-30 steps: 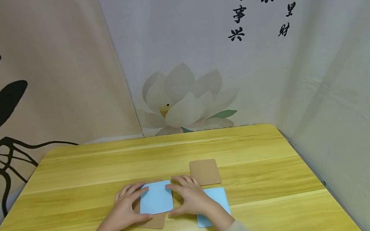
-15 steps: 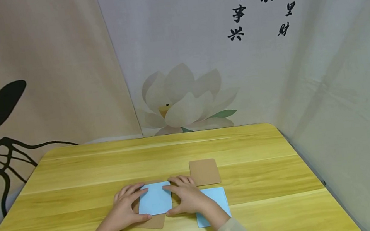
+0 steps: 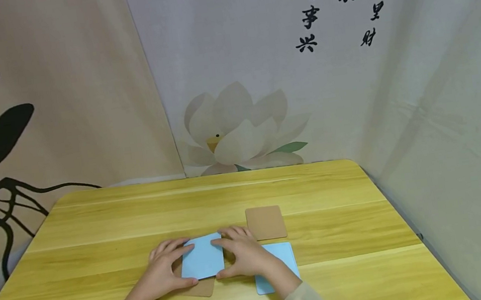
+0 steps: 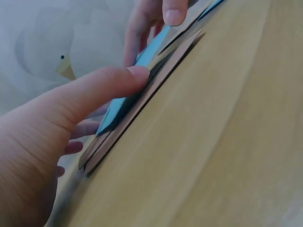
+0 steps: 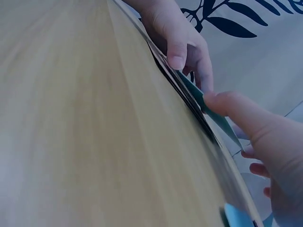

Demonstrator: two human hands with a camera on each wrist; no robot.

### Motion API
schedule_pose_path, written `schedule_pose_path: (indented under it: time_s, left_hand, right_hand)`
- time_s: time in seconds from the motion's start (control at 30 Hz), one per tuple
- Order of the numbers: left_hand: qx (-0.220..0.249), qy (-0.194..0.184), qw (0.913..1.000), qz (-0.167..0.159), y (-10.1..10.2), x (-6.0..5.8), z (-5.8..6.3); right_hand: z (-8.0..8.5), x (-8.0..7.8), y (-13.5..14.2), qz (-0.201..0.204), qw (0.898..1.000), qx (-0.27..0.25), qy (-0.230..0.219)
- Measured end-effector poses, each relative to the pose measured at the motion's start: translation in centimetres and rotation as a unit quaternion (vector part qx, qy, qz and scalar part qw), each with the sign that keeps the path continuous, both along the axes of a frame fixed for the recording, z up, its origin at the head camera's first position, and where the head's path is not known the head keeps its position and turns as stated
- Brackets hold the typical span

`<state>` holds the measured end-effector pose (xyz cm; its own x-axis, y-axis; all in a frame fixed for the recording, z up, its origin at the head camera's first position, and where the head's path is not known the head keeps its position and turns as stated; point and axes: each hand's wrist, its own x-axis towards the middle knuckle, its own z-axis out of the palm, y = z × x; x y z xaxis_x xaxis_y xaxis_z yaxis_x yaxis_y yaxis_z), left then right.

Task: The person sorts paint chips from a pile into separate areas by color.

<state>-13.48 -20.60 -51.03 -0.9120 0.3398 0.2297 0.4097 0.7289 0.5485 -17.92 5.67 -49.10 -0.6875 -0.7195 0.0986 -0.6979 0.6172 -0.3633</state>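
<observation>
A square blue card (image 3: 202,257) lies between both hands, slightly tilted over brown square cards (image 3: 200,289) on the table. My left hand (image 3: 165,269) holds its left side, thumb at the near edge and fingers at the far edge. On the right side, my right hand (image 3: 246,255) grips it the same way. In the left wrist view the blue card (image 4: 113,113) stands a little above the brown cards (image 4: 137,109), with a dark shadow between. The right wrist view shows the right thumb at the near edge of the blue card (image 5: 222,124). The fingertips beneath are partly hidden.
Another brown card (image 3: 266,223) lies at the right, beyond the right hand. Below it a second blue card (image 3: 284,256) is partly covered by the right forearm. The wooden table (image 3: 348,237) reaches back to a printed cloth curtain (image 3: 239,69).
The blue card has shifted and tilted slightly between the hands, its right far corner now a bit higher. The right hand has moved slightly left since a second ago; the left hand stays nearly still.
</observation>
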Motion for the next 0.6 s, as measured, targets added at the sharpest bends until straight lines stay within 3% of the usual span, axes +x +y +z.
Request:
schedule_pose_path:
  time_s: [0.6]
  left_hand:
    - [0.031,0.043,0.9985,-0.016,3.7,0.5,0.4]
  right_hand:
    - [1.1,1.2,4.1,0.003,0.999,-0.032,0.000]
